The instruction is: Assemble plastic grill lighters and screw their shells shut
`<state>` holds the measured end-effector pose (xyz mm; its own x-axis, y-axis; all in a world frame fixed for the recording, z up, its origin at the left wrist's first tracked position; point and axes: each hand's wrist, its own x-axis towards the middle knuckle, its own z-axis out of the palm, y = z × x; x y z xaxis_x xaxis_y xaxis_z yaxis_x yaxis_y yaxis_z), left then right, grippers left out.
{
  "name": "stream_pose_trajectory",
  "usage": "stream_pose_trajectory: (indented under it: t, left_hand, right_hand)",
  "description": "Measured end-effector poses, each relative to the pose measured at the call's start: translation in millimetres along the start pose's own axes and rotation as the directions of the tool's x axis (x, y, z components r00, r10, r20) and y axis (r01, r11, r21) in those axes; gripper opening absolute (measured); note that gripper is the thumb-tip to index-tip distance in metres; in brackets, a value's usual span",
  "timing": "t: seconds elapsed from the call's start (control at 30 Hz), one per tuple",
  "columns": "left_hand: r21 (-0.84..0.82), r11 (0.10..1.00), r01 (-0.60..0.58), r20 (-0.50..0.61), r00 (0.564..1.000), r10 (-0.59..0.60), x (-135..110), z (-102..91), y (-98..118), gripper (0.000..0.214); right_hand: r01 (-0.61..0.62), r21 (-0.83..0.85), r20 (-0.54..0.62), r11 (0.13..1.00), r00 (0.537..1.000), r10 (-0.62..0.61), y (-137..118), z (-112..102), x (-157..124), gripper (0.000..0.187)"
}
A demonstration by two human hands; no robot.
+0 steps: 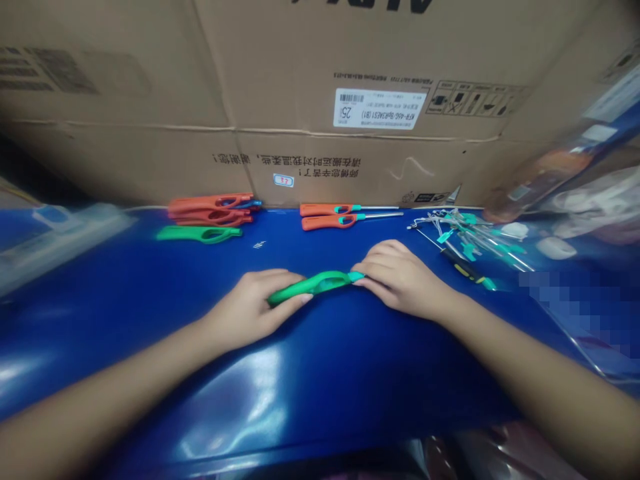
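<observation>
A green lighter body [327,281] with a trigger opening is held level above the blue table, between my two hands. My left hand [257,303] is closed round its handle end, the thumb lying along the near side. At its other end, the fingertips of my right hand [403,277] pinch the turquoise tip piece; whatever lies inside those fingers is hidden. Beyond my hands lie two orange lighters [327,221] with metal rods. To their left rest several orange lighter bodies [210,210] in a pile and another green lighter body [200,233].
Right of my hands lie a tangle of metal rods with turquoise pieces and wires [475,233], and a black-and-yellow screwdriver [463,267]. A bottle [540,177] is at the far right. A large cardboard box [290,147] stands along the back; a clear plastic container [65,240] sits left.
</observation>
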<state>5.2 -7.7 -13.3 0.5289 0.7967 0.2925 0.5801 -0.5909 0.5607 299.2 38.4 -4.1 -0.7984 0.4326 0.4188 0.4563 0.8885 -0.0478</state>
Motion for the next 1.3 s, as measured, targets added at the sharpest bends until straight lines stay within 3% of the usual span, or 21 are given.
stream_pose_trajectory:
  t: [0.17,0.37,0.47,0.63,0.8,0.93,1.07,1.3]
  left_hand:
    - [-0.135,0.987,0.087,0.020,0.996,-0.085,-1.9,1.9,8.2,0.021]
    - [-0.060,0.998,-0.037,0.010,0.999,0.037,-5.0,1.9,8.1,0.017]
    - [-0.044,0.996,-0.074,-0.005,0.997,0.074,-6.4,1.0,9.9,0.016]
    - [-0.078,0.997,-0.005,-0.011,1.000,0.004,-5.6,0.7,11.6,0.016]
    - [-0.098,0.995,0.027,-0.005,1.000,-0.028,-4.9,2.1,10.1,0.017]
    - [-0.038,0.999,0.035,0.036,0.999,-0.034,-3.3,2.1,9.3,0.021]
    - [0.144,0.989,0.040,0.142,0.988,-0.060,-0.8,-0.1,9.6,0.030]
    - [0.303,0.951,0.056,0.162,0.981,-0.109,1.4,-3.8,4.2,0.039]
  right_hand:
    - [0.085,0.020,-0.015,0.996,0.996,-0.084,-4.1,1.6,-0.8,0.019]
    - [0.118,0.007,-0.009,0.993,0.993,-0.118,-8.0,7.4,-2.6,0.020]
    - [0.107,0.024,-0.037,0.994,0.994,-0.106,-10.7,8.4,-2.8,0.019]
    - [0.069,0.047,-0.084,0.997,0.994,-0.065,-12.7,8.3,-2.8,0.017]
    - [0.046,0.061,-0.059,0.997,0.997,-0.043,-10.0,9.8,-3.2,0.018]
    - [-0.067,0.059,0.036,0.996,0.997,0.065,-10.3,10.1,-2.4,0.018]
    - [-0.256,0.055,0.216,0.965,0.947,0.239,-15.1,4.4,0.8,0.012]
    - [-0.370,0.000,0.304,0.929,0.885,0.353,-12.2,-11.6,1.5,0.014]
